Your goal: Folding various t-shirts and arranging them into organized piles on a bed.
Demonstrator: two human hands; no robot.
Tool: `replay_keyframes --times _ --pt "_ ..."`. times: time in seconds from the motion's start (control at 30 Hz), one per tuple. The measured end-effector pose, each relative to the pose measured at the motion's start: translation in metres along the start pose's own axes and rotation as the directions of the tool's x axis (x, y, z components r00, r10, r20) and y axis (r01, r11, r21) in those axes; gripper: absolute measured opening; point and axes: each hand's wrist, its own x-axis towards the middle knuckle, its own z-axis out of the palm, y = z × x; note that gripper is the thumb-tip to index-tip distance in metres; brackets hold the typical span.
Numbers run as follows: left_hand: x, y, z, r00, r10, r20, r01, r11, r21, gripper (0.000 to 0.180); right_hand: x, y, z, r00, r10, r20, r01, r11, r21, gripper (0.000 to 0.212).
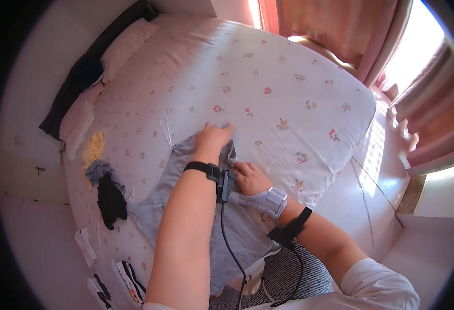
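Note:
A grey garment (154, 206), thin and crumpled, lies spread on the bed in front of me. A white cord loop (167, 133) sticks out at its far left corner; its exact kind is unclear. At the far edge, my left hand (214, 138) grips the cloth, its fingers partly hidden. Lower and to the right, my right hand (252, 178) pinches the garment's right edge with curled fingers. Both wrists wear black straps, and a pale grey watch (273, 201) sits on the right one. My left forearm covers the garment's middle.
Small clothes lie on the left: a yellow piece (93, 150), a black piece (111, 201) and folded striped items (128, 281). Pillows (128, 46) line the headboard of the flower-print bed (283, 88). Pink curtains (340, 31) hang at right. Black cables (226, 232) trail from my wrists.

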Motion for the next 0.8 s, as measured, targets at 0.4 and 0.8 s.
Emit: replay_keyframes --times 0.4,0.8 --pt "0.022 -0.171 -0.023 0.971 -0.096 0.220 0.236 0.200 -0.951 0.038 0.004 -0.044 -0.007 0.941 -0.332 -0.068 0.330 0.943 -0.038 0.042" --pt "0.038 -0.193 0.029 0.953 -0.222 0.207 0.274 0.337 -0.901 0.049 -0.032 -0.045 -0.004 0.948 -0.204 0.246 0.251 0.952 -0.177 0.053"
